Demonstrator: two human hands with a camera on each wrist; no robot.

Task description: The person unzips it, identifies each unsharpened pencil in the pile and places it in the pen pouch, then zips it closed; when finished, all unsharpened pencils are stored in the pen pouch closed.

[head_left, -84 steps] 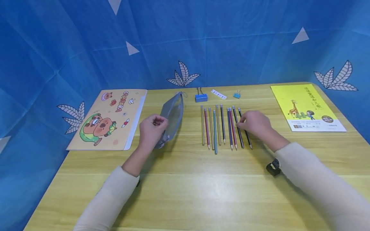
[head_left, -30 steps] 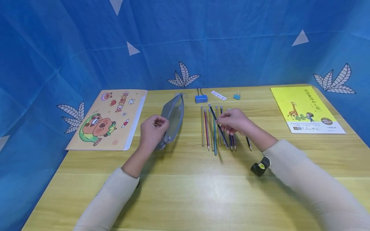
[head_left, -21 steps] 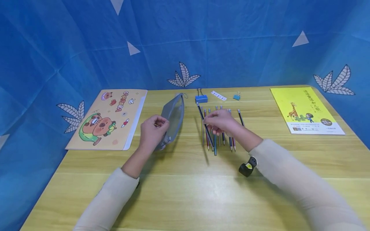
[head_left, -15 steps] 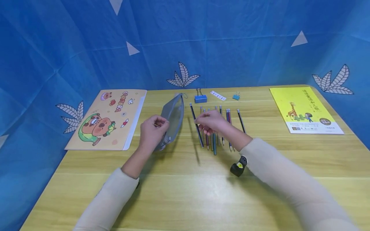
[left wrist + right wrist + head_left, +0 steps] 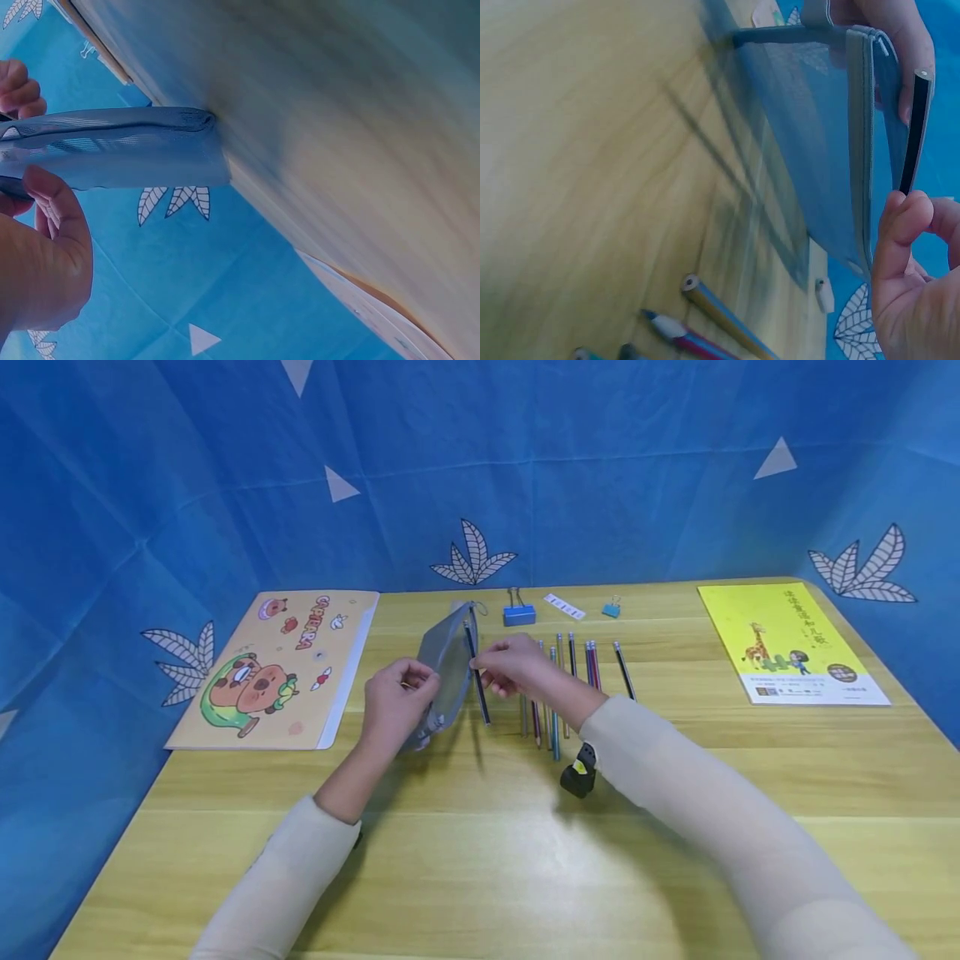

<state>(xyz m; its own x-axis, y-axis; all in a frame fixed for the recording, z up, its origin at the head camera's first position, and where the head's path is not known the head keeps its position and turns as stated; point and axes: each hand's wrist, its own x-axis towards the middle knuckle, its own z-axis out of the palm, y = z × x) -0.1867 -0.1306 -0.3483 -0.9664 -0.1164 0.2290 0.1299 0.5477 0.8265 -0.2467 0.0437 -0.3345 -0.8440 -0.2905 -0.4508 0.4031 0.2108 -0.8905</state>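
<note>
My left hand pinches the edge of a grey mesh zip pouch, which stands upright on its side with its mouth toward the right. Between the thumb and fingers of my right hand is a dark pencil, held off the table right beside the pouch's zipped edge. The right wrist view has this pencil alongside the pouch's zip, outside it as far as I can see. Several more pencils lie in a loose row under and beyond my right forearm, partly hidden by it.
Behind the pencils sit a blue binder clip, a white marked strip and a small teal clip. A capybara folder lies at left, a yellow book at right. A blue cloth hangs behind the table.
My right hand has picked the dark pencil out of the row's right side and carried it left, over the others, to the pouch. My left hand and the pouch have stayed put.
</note>
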